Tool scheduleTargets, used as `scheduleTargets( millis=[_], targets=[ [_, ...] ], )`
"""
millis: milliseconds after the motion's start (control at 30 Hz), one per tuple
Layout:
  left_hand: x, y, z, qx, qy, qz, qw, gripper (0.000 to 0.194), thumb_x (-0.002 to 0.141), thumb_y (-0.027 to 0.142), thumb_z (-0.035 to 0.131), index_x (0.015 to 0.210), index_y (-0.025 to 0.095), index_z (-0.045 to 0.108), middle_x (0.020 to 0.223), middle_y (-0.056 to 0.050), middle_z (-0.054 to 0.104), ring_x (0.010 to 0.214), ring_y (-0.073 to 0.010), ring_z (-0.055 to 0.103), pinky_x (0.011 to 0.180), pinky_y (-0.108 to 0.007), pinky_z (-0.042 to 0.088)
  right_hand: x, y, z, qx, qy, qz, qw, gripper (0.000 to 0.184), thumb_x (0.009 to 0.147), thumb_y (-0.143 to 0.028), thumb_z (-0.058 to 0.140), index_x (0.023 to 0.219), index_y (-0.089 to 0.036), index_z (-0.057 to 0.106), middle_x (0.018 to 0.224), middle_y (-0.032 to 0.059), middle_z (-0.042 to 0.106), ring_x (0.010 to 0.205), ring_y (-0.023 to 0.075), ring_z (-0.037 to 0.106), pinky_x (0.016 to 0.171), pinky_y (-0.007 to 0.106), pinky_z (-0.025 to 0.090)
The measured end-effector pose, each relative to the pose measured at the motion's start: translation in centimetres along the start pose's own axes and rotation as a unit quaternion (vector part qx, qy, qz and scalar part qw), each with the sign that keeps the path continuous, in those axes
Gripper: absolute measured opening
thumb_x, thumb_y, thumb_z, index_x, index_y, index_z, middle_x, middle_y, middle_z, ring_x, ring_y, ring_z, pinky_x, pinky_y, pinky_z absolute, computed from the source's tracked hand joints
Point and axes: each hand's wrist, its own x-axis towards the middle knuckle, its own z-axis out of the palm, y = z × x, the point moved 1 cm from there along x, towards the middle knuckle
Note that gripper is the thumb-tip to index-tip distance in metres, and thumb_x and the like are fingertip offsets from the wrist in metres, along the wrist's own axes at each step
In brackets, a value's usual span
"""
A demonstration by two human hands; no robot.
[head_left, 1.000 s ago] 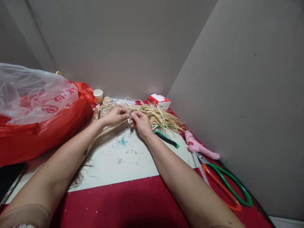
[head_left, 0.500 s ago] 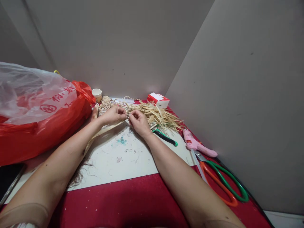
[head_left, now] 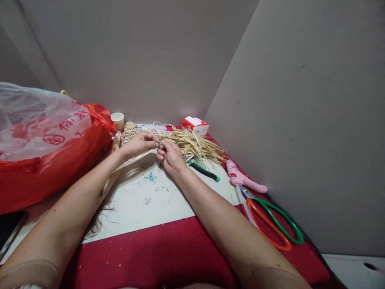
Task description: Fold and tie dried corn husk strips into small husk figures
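- Between the left forearm (head_left: 76,204) and right forearm (head_left: 218,212), only flat stains and thin threads mark the board (head_left: 144,216); a low way runs inward there.
- The strip (head_left: 128,163) hangs across that way's left side.
- Leftward, the bag (head_left: 63,160) bulks high.
- Beyond the hands, straw (head_left: 204,147), cup (head_left: 118,120) and box (head_left: 196,125) stand before the back wall (head_left: 144,60).
- Rightward lie pliers (head_left: 205,171), glue gun (head_left: 247,182) and scissors (head_left: 270,220).

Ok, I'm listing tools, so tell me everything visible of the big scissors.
The scissors lie mostly on the red cloth at the right. One loop is green, the other orange, both smooth and plastic-looking. A short grey metal part shows; the tips cannot be seen. The pink glue gun lies close; contact is unclear.
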Motion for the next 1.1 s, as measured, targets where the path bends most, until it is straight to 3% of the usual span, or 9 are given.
scheduleTargets(
  millis=[100, 300, 433, 700, 833, 933, 1100],
  targets=[
    [0.0, 0.2, 0.0, -0.006, 0.005, -0.001, 1.0, 0.013, 0.066, 0.022, 0.069, 0.071, 0.012, 0.061, 0.066, 0.001, 0.062, 0.061, -0.0076, 0.054, 0.062, -0.021, 0.039, 0.1, -0.2, -0.3, -0.006, -0.017, 0.002, 1.0, 0.024, 0.071, -0.027, 0.064, 0.067, -0.02, 0.042, 0.056, -0.0088, 0.043, 0.041, 0.0025, 0.034, 0.036, 0.015, 0.027],
    [-0.1, 0.4, -0.2, 0.027, -0.006, -0.009, 1.0, 0.009, 0.069, 0.021, 0.066, 0.068, 0.013, 0.061, 0.062, -0.001, 0.062, 0.059, -0.0089, 0.054, 0.06, -0.022, 0.039, 0.5, -0.4, -1.3, -0.131, -0.049, -0.041, 0.989, 0.033, 0.071, -0.048, 0.067, 0.07, -0.02, 0.049, 0.056, -0.0069, 0.051, 0.04, 0.0046, 0.043, 0.034, 0.016, 0.032],
    [-0.1, 0.5, -0.5, 0.064, -0.011, -0.029, 0.997, 0.01, 0.069, 0.021, 0.065, 0.067, 0.013, 0.062, 0.059, 0.002, 0.058, 0.056, -0.0066, 0.048, 0.058, -0.02, 0.034, 0.4, -0.3, -1.4, -0.168, -0.053, -0.065, 0.982, 0.032, 0.067, -0.045, 0.071, 0.072, -0.019, 0.051, 0.054, -0.0073, 0.053, 0.039, 0.0042, 0.042, 0.034, 0.015, 0.032],
    [-0.3, 0.4, -0.7, 0.114, -0.043, -0.05, 0.991, 0.016, 0.068, 0.028, 0.067, 0.065, 0.012, 0.067, 0.055, 0.003, 0.055, 0.052, -0.0071, 0.044, 0.054, -0.021, 0.03, 0.6, 0.1, -1.8, -0.25, -0.063, -0.085, 0.962, 0.025, 0.074, -0.041, 0.064, 0.07, -0.021, 0.048, 0.043, -0.0102, 0.044, 0.035, 0.005, 0.034, 0.035, 0.016, 0.027],
    [-0.4, 0.8, 0.1, 0.053, -0.044, -0.023, 0.997, 0.014, 0.068, 0.027, 0.069, 0.068, 0.013, 0.068, 0.061, 0.001, 0.061, 0.058, -0.0082, 0.05, 0.058, -0.021, 0.036, 0.3, -0.5, -1.0, -0.149, -0.061, -0.041, 0.986, 0.025, 0.072, -0.036, 0.064, 0.07, -0.022, 0.044, 0.047, -0.0116, 0.036, 0.036, 0.0039, 0.03, 0.035, 0.016, 0.023],
    [-0.6, 1.6, 1.0, -0.015, 0.001, 0.013, 1.0, 0.015, 0.066, 0.025, 0.072, 0.069, 0.012, 0.066, 0.066, 0.0, 0.063, 0.064, -0.0087, 0.054, 0.062, -0.021, 0.04, -0.4, -1.5, 0.1, -0.035, -0.065, 0.008, 0.997, 0.027, 0.071, -0.029, 0.064, 0.068, -0.021, 0.039, 0.052, -0.011, 0.034, 0.038, 0.0026, 0.027, 0.037, 0.015, 0.022],
    [-1.0, 2.7, 1.5, -0.097, 0.042, -0.015, 0.994, 0.022, 0.062, 0.028, 0.075, 0.073, 0.014, 0.062, 0.058, 0.003, 0.058, 0.049, -0.0064, 0.048, 0.048, -0.02, 0.034, -1.2, -3.4, 1.4, 0.048, -0.075, 0.031, 0.996, 0.026, 0.075, -0.024, 0.061, 0.067, -0.02, 0.037, 0.057, -0.0089, 0.033, 0.042, 0.0024, 0.026, 0.038, 0.015, 0.024]
  ],
)
